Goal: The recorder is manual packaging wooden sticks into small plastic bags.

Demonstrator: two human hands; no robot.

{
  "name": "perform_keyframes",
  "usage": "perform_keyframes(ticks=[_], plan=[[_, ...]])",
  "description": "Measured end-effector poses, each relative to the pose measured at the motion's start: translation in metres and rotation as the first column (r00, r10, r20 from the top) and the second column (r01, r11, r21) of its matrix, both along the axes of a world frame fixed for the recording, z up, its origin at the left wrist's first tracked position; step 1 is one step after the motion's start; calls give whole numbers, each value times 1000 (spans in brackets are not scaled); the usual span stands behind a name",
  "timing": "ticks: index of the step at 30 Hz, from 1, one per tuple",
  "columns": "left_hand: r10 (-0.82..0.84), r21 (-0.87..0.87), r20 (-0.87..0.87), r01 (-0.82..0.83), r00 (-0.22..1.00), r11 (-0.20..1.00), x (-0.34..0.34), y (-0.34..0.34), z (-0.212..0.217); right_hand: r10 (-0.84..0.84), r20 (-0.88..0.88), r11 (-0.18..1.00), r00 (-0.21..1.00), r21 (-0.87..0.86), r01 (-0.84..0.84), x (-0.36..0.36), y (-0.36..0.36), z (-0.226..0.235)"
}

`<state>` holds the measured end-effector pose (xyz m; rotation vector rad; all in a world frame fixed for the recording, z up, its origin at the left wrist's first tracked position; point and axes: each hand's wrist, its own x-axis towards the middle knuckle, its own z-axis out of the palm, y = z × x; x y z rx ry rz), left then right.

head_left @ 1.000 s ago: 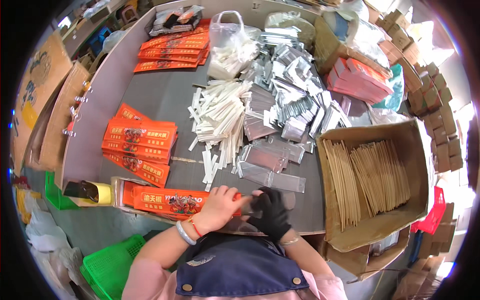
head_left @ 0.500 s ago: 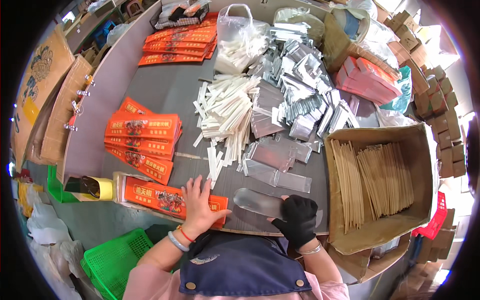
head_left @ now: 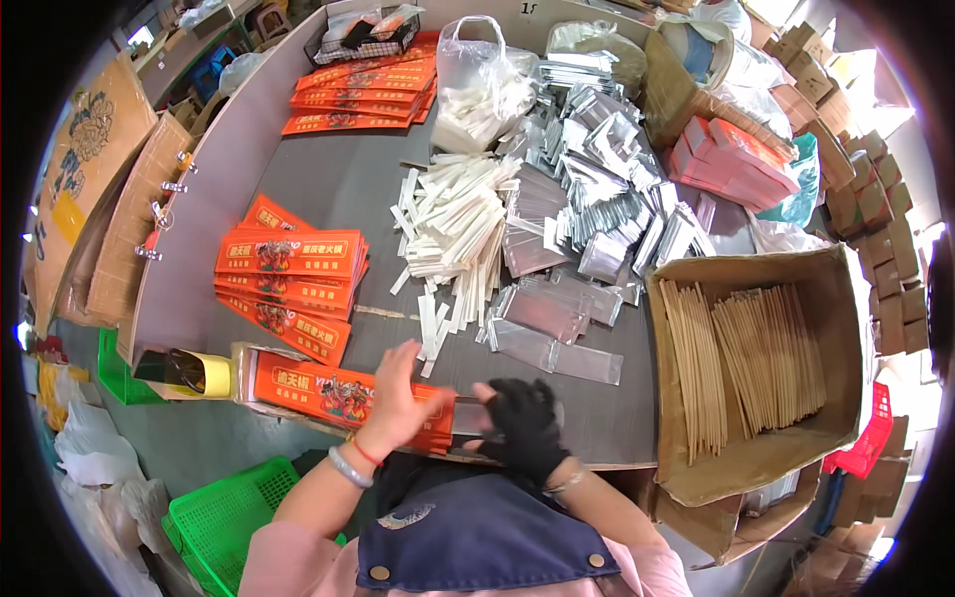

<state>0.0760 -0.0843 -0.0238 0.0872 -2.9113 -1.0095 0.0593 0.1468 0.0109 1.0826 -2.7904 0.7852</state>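
At the near edge of the grey table [head_left: 328, 189] the bare left hand [head_left: 398, 398] presses flat, fingers spread, on a long orange printed packet [head_left: 333, 390]. The right hand [head_left: 524, 428] — in a black fingerless glove — meets the packet's right end beside it, though whether it grips is unclear. Clear plastic sleeves [head_left: 552, 333] lie just beyond, wooden chopsticks in a cardboard box [head_left: 756, 363] to the right.

Packing workshop, stacked orange packets [head_left: 290, 271], cardboard boxes [head_left: 875, 189], chopstick carton [head_left: 756, 368]
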Motion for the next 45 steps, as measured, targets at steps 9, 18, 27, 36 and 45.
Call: perform_keyframes(ticks=[9,18,27,36,45], plan=[[48,182,-67,-35,997,983,-64,-5,-10,-854,-198,447,480,192,874,-9,225,-18],[-359,-134,-418,335,834,933,-112,78,10,-844,-255,383,472,332,862,-3,226,-34],[-421,-179,-308,383,853,906,-127,81,7,-902,-243,363,357,22,932,3,236,-47],[-478,49,130,476,869,878,-23,49,37,-469,127,879,874,-27,476,1,146,26],[-428,-76,-22,426,903,902,7,44,34,-22,151,978,988,-201,53,-1,46,-28]])
